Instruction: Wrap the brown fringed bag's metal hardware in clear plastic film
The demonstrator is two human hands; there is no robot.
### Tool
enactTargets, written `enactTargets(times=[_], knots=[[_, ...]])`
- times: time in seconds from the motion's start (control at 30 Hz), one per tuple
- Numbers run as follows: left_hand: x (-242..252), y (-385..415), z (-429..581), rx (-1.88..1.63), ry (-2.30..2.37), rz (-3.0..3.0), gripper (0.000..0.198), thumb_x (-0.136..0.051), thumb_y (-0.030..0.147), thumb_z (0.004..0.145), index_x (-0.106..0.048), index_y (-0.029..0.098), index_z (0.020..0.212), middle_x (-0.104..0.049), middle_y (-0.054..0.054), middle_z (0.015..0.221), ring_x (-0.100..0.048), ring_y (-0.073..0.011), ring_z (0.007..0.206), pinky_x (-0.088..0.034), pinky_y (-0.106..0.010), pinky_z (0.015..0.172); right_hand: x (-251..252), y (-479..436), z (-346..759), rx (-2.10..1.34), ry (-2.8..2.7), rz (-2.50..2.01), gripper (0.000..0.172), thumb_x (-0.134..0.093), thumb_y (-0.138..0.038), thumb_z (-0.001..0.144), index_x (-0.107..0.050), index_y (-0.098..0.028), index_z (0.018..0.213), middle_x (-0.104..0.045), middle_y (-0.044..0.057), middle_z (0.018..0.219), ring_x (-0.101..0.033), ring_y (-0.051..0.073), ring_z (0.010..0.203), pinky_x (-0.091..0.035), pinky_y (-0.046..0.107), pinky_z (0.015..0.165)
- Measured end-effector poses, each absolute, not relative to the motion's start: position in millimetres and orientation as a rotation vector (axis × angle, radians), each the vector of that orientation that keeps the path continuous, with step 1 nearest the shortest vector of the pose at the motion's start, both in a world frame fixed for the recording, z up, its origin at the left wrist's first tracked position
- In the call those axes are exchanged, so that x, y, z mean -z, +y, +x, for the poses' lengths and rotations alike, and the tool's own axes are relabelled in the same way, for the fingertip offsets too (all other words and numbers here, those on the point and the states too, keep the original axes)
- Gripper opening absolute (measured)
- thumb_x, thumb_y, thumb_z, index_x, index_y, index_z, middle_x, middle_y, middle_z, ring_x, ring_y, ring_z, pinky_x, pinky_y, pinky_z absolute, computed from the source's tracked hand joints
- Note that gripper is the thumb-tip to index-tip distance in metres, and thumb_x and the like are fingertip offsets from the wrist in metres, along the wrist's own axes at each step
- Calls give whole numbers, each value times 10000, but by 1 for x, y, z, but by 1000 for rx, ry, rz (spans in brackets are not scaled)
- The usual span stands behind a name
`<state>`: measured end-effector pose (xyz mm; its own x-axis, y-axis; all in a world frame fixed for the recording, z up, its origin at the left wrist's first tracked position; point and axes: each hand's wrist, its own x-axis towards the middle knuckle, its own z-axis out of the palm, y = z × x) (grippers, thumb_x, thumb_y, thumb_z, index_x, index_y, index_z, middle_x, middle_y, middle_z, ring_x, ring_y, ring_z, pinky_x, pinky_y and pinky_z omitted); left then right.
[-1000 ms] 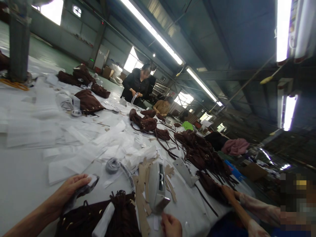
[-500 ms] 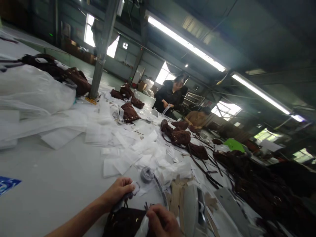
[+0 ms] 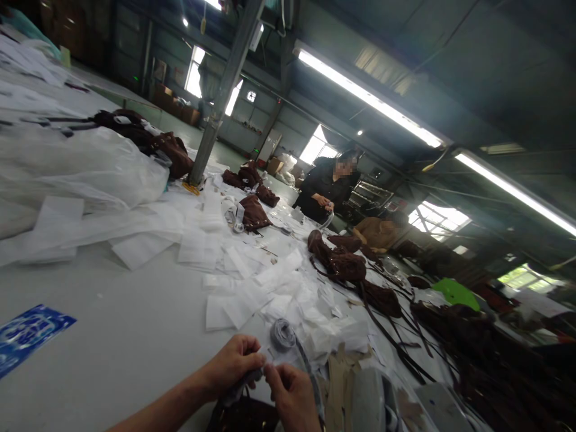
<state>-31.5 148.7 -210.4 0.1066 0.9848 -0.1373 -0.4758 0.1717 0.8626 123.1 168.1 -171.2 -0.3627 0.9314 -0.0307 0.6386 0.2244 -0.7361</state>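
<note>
At the bottom centre, my left hand [image 3: 238, 367] is closed on a grey strip [image 3: 240, 387], above a dark brown bag [image 3: 245, 415]. My right hand [image 3: 292, 393] is beside it, thumb and fingers pinched close to the left fingertips. What the right fingers hold is too small to make out. Just beyond the hands lies a grey roll of strip [image 3: 283, 334], its tail running down past my right hand.
White foam sheets [image 3: 243, 300] and brown bags [image 3: 337, 261] cover much of the table. Cardboard pieces [image 3: 339, 384] lie at the right. A metal post [image 3: 225, 96] rises behind. Two people stand or sit across the table. A blue packet [image 3: 33, 336] lies left.
My right hand has moved up to meet my left hand; the white piece it held low over the bag no longer shows. The view has turned slightly left.
</note>
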Motion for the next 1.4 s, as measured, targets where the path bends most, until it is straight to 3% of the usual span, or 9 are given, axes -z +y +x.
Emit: enactTargets(times=[0.27, 0.47, 0.7, 0.9, 1.07, 1.4], knots=[[210, 148, -30, -1219, 851, 697, 279, -703, 391, 659, -541, 168, 618, -602, 4, 512, -491, -97, 389, -391, -206, 398, 173, 173, 121, -939, -1964, -1534, 516, -593, -632, 706, -572, -170, 476, -402, -48, 456, -344, 94, 469, -254, 228, 429], [209, 145, -25, -1232, 812, 685, 382, -689, 512, 694, -555, 157, 649, -595, -1, 524, -501, -99, 410, -408, -210, 422, 179, 180, 122, -949, -1962, -1528, 492, -607, -598, 689, -555, -168, 454, -394, -45, 448, -335, 96, 479, -252, 233, 458], [218, 152, -26, -1259, 771, 588, 440, -777, 516, 589, -516, 163, 615, -566, 9, 499, -477, -94, 427, -423, -218, 442, 163, 176, 131, -1258, -1922, -1465, 323, -586, -435, 753, -661, -138, 650, -505, -41, 499, -410, 86, 448, -315, 207, 457], [227, 154, -24, -1223, 694, 556, 437, -814, 481, 560, -527, 155, 606, -582, -12, 511, -469, -94, 417, -381, -214, 426, 151, 171, 129, -1029, -2031, -1450, 237, -565, -310, 756, -665, -154, 608, -567, -21, 542, -483, 111, 526, -329, 210, 486], [229, 152, -21, -1193, 638, 556, 419, -802, 484, 601, -565, 141, 648, -583, -17, 547, -456, -85, 439, -360, -209, 443, 161, 164, 124, -734, -2085, -1383, 246, -544, -312, 798, -662, -174, 632, -608, -4, 564, -503, 132, 546, -347, 239, 538], [221, 148, -23, -1161, 581, 685, 367, -778, 464, 669, -615, 139, 721, -619, -17, 654, -446, -61, 501, -285, -169, 477, 180, 163, 126, -671, -2054, -1413, 217, -487, -257, 837, -650, -195, 709, -665, 16, 645, -585, 172, 606, -379, 255, 586]])
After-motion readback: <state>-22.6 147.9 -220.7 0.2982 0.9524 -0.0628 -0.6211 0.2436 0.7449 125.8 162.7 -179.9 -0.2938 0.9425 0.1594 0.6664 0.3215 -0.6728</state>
